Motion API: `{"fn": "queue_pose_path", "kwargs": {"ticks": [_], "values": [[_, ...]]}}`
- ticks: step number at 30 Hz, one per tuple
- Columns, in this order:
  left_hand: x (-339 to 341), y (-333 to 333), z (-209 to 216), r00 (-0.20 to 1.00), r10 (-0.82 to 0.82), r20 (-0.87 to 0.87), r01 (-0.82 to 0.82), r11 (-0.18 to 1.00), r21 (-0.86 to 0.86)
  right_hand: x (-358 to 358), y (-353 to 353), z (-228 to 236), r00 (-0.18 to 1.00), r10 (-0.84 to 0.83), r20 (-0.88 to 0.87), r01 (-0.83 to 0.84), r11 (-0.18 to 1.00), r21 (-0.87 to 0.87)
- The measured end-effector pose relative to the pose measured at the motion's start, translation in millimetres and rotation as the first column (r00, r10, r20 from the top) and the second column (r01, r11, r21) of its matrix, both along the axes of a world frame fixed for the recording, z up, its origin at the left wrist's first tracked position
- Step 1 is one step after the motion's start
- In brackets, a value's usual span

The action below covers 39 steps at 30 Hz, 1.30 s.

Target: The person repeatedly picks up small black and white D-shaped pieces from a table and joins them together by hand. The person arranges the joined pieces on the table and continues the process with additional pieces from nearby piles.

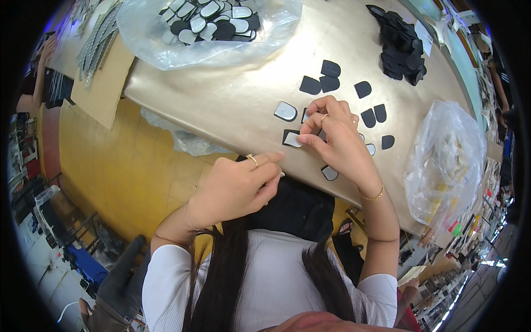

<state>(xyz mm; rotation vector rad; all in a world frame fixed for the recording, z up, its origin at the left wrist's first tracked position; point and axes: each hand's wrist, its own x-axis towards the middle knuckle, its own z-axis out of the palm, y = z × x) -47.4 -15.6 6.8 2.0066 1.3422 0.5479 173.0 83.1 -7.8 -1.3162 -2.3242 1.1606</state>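
My right hand [338,138] is over the table, its thumb and fingers pinched at the edge of a small light-grey round-ended patch [292,139]. That patch lies over a black backing piece of similar shape, not quite covering it. Just left of my fingers rests another grey-faced patch [285,111]; more are partly hidden under my hand. Near the table's front edge, my left hand [238,185] is closed, fingers curled, with a tiny white bit showing at the fingertips. Several plain black round-ended pieces [330,68] are spread beyond and right of my right hand.
A clear plastic bag [265,47] of grey and black patches lies at the back. A heap of black pieces [399,47] is at the far right, with a crumpled plastic bag [442,166] nearer. Cardboard [102,83] bearing grey strips [99,39] sits at the left.
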Motion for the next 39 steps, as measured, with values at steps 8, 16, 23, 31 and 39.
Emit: {"fn": "queue_pose_path", "kwargs": {"ticks": [8,16,23,31,39], "values": [[6.3,-5.4,-10.8,0.995,-0.050,-0.081,0.055,0.997,0.051,-5.0,5.6,2.3,0.995,0.053,0.086,-0.055,0.998,0.030],[9.5,-5.8,-10.8,0.995,-0.035,-0.096,0.039,0.998,0.039,-7.7,6.6,-2.0,0.990,0.078,0.121,-0.087,0.994,0.072],[13.0,-6.8,-12.6,0.989,-0.037,-0.140,0.041,0.999,0.030,-10.7,6.1,-4.7,0.984,0.081,0.161,-0.100,0.989,0.113],[15.7,-7.7,-14.0,0.985,-0.048,-0.165,0.052,0.998,0.020,-11.6,-2.1,-15.1,0.980,-0.011,0.197,-0.054,0.945,0.323],[21.5,-7.2,-14.0,0.987,-0.008,-0.163,0.017,0.998,0.053,-25.3,-18.2,-37.2,0.936,-0.183,0.301,-0.022,0.822,0.569]]}}
